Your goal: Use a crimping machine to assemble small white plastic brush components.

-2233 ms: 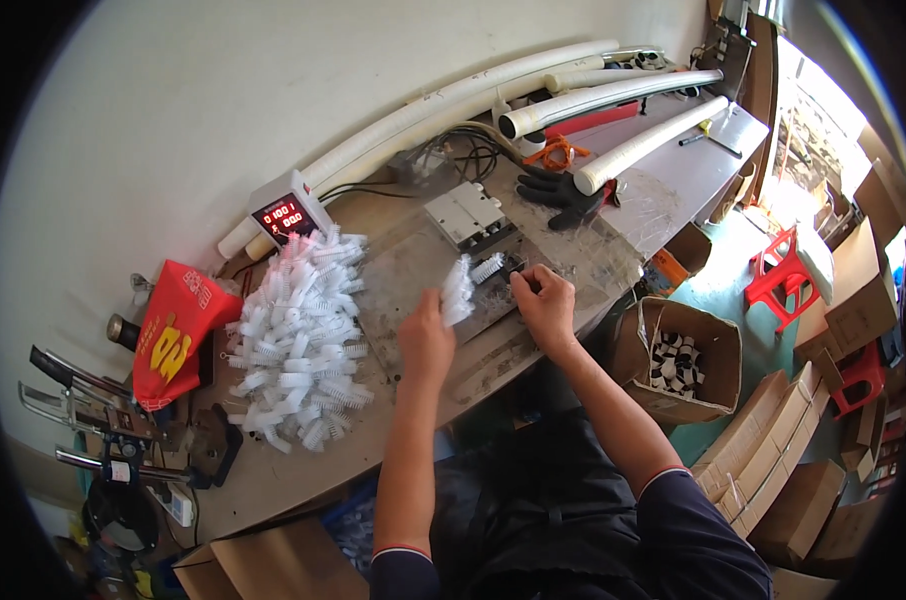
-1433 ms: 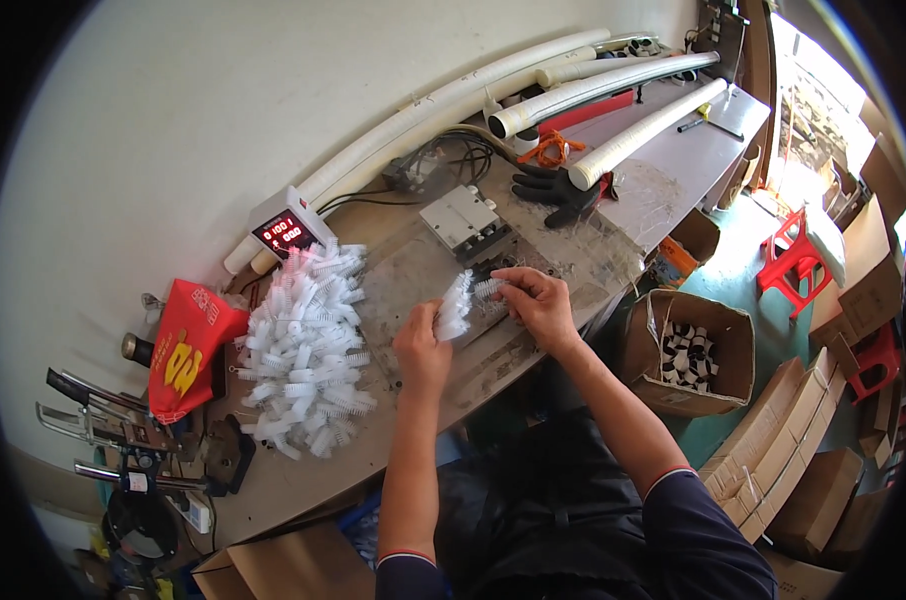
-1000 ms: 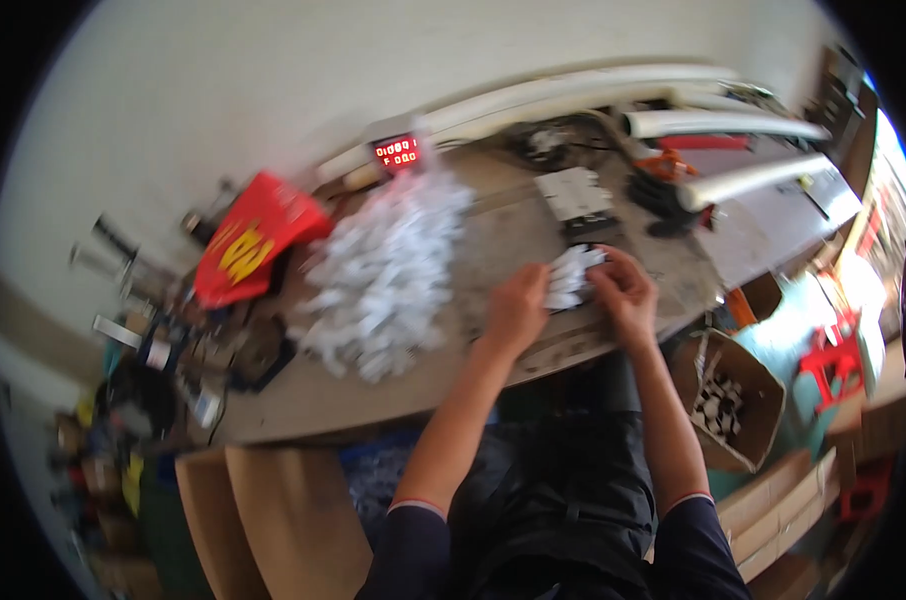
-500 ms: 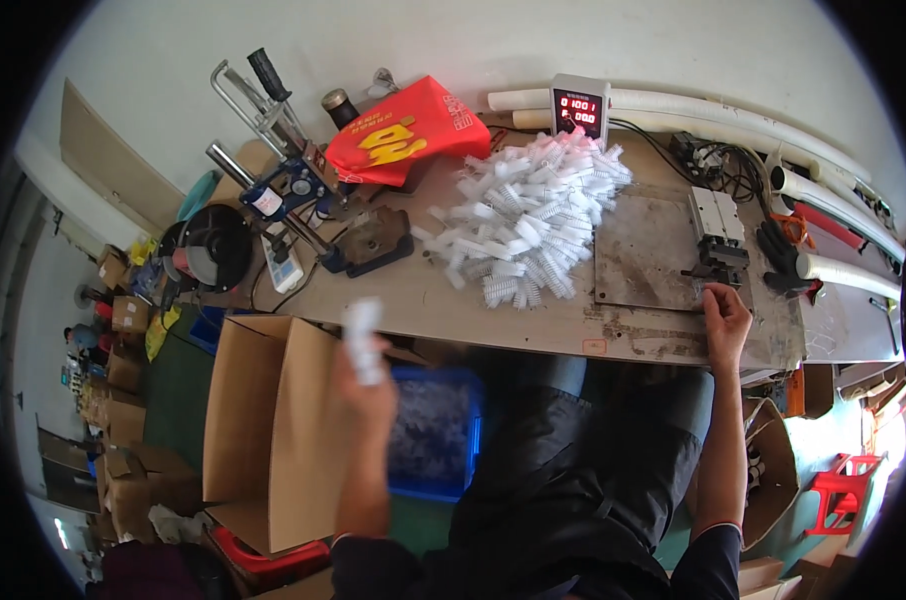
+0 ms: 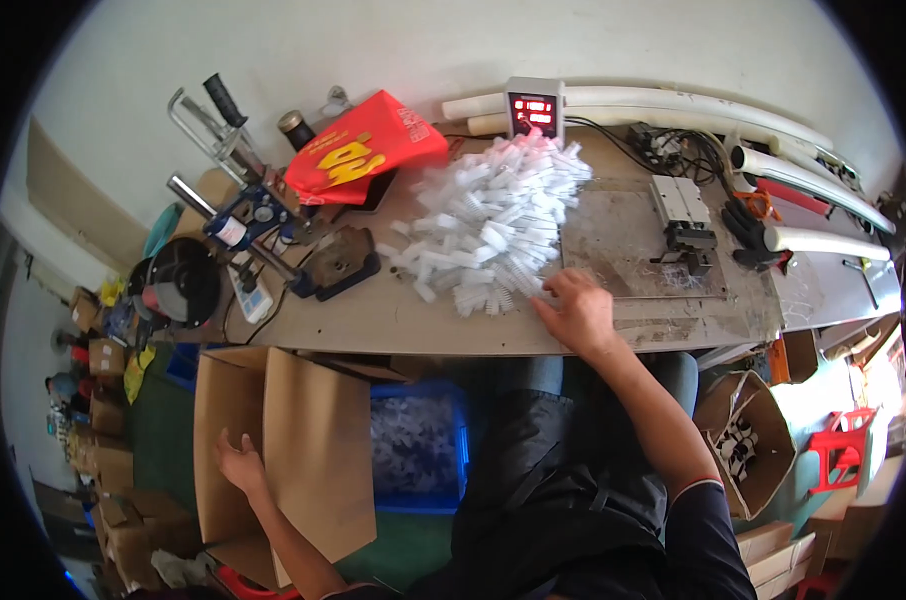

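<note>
A large heap of whitish translucent ribbed plastic pieces (image 5: 498,215) lies on the worktable. At the heap's near right edge is my right hand (image 5: 581,312), fingers apart and pointing at the pieces; nothing shows in its grasp. My left hand (image 5: 241,466) is over the mouth of a tall cardboard box (image 5: 318,450), its fingers spread and holding nothing. The box's inside is largely hidden. Right of the heap, a small white and black clamp-like device (image 5: 683,215) stands on a stained metal plate (image 5: 613,240), with small clear scraps around its front.
A blue bin (image 5: 463,450) with whitish bits sits beside the box. On the table are a lever press (image 5: 263,215), a red bag (image 5: 363,150) and a counter with a red display (image 5: 535,105). White tubes (image 5: 823,240) lie to the right. An open carton (image 5: 758,440) stands below.
My left hand has moved down and left to the box, and the white piece it held is gone from it. My right hand has left the device for the heap. The view has shifted.
</note>
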Tool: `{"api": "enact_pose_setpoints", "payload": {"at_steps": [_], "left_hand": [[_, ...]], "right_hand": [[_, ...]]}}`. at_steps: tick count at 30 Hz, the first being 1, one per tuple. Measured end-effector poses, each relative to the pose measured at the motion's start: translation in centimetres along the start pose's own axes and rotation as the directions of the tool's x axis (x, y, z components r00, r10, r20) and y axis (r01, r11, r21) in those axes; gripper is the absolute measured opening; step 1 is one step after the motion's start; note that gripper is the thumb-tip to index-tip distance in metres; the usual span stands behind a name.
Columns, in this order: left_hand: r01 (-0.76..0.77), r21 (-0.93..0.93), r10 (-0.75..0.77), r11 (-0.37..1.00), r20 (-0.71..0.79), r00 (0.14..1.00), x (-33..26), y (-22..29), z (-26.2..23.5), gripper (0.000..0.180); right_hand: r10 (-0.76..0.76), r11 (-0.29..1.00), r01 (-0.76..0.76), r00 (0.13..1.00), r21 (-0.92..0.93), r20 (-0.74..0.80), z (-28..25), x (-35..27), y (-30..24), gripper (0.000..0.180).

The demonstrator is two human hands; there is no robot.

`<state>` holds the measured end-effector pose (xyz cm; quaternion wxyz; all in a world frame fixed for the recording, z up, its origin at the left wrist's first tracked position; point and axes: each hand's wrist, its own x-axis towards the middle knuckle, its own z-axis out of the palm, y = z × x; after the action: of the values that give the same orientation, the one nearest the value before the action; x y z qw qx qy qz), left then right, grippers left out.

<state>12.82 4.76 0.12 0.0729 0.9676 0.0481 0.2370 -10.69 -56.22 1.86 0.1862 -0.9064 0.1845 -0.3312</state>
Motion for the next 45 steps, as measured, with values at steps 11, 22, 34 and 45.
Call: {"api": "enact_pose_setpoints", "payload": {"at_steps": [11,22,34,45], "left_hand": [[-0.479,-0.613,0.433,0.628,-0.236,0.87,-10.2,25.3,-2.1,0.027],[-0.735,-0.658,0.784,0.161,-0.367,0.501,-16.6,46.6,-1.1,0.044],[-0.774,-0.596,0.838,0.214,-0.296,0.459,-16.2,48.0,-0.7,0.044],[-0.796,-0.605,0.715,-0.03,-0.569,0.406,-18.5,49.4,-1.5,0.04]], "right_hand": [[0.059,0.996,-0.05,0.991,-0.073,0.124,1.7,0.2,0.9,0.015],[0.101,0.991,-0.084,0.979,-0.103,0.174,1.0,0.9,-0.1,0.016],[0.091,0.993,-0.081,0.988,-0.085,0.128,-2.1,-1.1,1.7,0.018],[0.346,0.929,-0.355,0.934,0.109,0.094,-8.1,-3.5,4.8,0.015]]}}
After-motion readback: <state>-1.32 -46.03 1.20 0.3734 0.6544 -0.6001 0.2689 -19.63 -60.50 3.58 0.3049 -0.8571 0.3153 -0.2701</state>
